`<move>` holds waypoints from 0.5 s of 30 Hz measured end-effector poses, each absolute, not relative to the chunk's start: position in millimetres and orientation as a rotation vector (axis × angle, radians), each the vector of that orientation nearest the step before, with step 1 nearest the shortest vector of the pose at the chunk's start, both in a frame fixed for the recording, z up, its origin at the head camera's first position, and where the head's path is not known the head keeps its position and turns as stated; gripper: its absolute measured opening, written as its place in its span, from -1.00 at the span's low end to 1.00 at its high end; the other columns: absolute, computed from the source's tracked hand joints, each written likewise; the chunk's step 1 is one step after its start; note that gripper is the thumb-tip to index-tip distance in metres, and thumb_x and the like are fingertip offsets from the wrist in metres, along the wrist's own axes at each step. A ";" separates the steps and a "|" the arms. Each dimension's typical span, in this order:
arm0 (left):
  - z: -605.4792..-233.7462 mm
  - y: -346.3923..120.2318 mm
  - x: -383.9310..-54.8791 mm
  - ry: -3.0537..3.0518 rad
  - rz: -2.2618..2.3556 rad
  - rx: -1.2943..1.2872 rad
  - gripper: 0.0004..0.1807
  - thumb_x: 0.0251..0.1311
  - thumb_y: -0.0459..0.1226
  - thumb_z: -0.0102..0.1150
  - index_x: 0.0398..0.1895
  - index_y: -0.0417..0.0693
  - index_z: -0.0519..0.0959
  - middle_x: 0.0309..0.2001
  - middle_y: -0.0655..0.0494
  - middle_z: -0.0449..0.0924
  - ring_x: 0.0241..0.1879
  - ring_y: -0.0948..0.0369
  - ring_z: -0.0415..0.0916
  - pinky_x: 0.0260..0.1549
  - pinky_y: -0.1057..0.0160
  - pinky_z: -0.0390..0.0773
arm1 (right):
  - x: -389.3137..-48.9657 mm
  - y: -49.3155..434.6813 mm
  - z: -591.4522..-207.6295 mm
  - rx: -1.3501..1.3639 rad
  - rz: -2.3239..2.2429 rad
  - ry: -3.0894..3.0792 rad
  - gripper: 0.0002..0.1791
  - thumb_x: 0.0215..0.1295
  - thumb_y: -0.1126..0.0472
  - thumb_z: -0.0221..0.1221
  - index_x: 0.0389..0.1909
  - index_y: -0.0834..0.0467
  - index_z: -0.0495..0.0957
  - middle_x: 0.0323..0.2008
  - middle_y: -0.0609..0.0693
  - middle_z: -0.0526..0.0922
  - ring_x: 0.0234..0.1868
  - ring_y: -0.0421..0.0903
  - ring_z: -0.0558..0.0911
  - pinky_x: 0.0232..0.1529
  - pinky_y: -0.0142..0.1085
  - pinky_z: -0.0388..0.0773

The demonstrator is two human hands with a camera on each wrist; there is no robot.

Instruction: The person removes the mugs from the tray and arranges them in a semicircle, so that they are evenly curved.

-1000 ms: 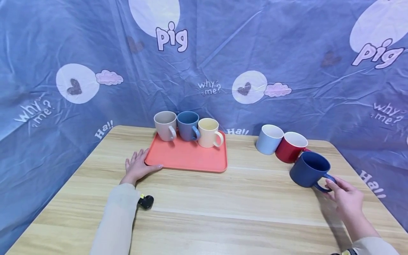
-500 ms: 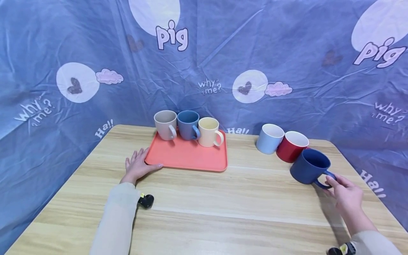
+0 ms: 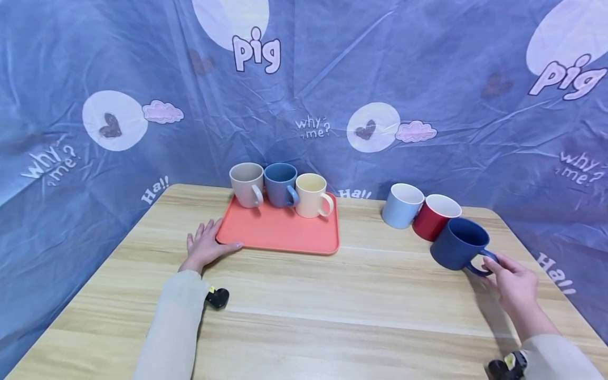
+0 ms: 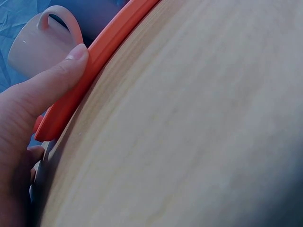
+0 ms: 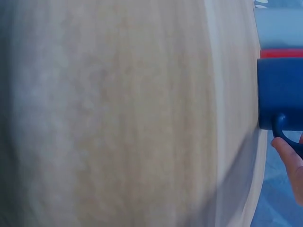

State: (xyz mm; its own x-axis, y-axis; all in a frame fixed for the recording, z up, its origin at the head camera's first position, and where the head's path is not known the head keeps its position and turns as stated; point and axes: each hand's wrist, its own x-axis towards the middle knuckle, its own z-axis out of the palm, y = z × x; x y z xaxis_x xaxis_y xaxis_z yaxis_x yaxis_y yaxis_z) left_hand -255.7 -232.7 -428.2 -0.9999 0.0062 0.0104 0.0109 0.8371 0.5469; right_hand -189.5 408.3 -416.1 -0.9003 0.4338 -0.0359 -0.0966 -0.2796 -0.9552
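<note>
At left hand [image 3: 204, 247], coral tray [image 3: 280, 235]; in right hand [image 3: 516, 285], navy mug [image 3: 456, 247].

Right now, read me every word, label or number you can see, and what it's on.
"pig": twice, high on the blue cloth.
"why me?": three times, on the same cloth.
"Ha!!": three times, low on the cloth.
Mugs and tray: no readable text.
Yellow marks on the wrist cameras: too small to read.

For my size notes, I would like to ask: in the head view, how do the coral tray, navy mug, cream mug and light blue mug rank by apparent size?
1. Coral tray
2. Navy mug, though nearness may enlarge it
3. Cream mug and light blue mug: too alike to rank
</note>
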 end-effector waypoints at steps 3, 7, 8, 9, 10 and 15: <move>-427.5 -233.8 -255.3 -3.007 -0.886 -0.012 0.16 -0.32 0.35 0.08 0.32 -0.07 -0.07 0.28 -0.25 -0.19 0.23 -0.16 -0.43 0.00 -0.21 -0.53 | -194.7 414.7 -422.3 -0.376 2.252 -1.639 -0.73 -0.29 0.32 0.39 -0.43 0.11 0.66 -0.55 -0.06 0.59 -0.49 -0.24 0.58 -0.52 -0.29 0.51; -427.3 -234.8 -255.1 -3.017 -0.873 -0.011 0.16 -0.31 0.36 0.06 0.32 -0.07 -0.08 0.28 -0.26 -0.20 0.23 -0.17 -0.43 0.00 -0.22 -0.53 | -200.0 419.0 -425.9 -0.365 2.261 -1.640 -0.75 -0.26 0.34 0.37 -0.43 0.11 0.66 -0.54 -0.07 0.59 -0.50 -0.24 0.58 -0.53 -0.29 0.51; -427.2 -234.8 -255.0 -3.018 -0.870 -0.011 0.16 -0.31 0.36 0.06 0.32 -0.07 -0.08 0.28 -0.26 -0.20 0.23 -0.17 -0.43 0.00 -0.22 -0.53 | -200.8 419.3 -425.8 -0.369 2.257 -1.648 -0.76 -0.24 0.34 0.37 -0.43 0.10 0.66 -0.54 -0.07 0.59 -0.50 -0.24 0.58 -0.53 -0.29 0.51; -427.3 -234.9 -255.3 -3.020 -0.865 -0.009 0.16 -0.31 0.36 0.05 0.32 -0.07 -0.07 0.28 -0.25 -0.20 0.23 -0.17 -0.43 0.00 -0.21 -0.53 | -201.8 419.7 -425.5 -0.373 2.259 -1.653 -0.77 -0.24 0.34 0.36 -0.43 0.10 0.66 -0.54 -0.07 0.58 -0.50 -0.24 0.58 -0.53 -0.29 0.51; -427.2 -234.7 -255.2 -3.022 -0.861 -0.008 0.16 -0.31 0.37 0.05 0.32 -0.07 -0.07 0.28 -0.25 -0.19 0.23 -0.17 -0.43 0.00 -0.21 -0.53 | -202.4 419.9 -424.6 -0.376 2.266 -1.658 -0.77 -0.24 0.33 0.36 -0.43 0.09 0.66 -0.54 -0.07 0.58 -0.50 -0.24 0.58 -0.52 -0.29 0.51; -426.1 -233.6 -255.0 -3.021 -0.869 -0.007 0.16 -0.32 0.36 0.06 0.32 -0.09 -0.07 0.28 -0.25 -0.20 0.23 -0.17 -0.43 0.00 -0.21 -0.53 | -203.8 417.5 -418.5 -0.394 2.294 -1.677 -0.80 -0.17 0.34 0.33 -0.45 0.05 0.66 -0.53 -0.09 0.59 -0.48 -0.25 0.58 -0.50 -0.30 0.51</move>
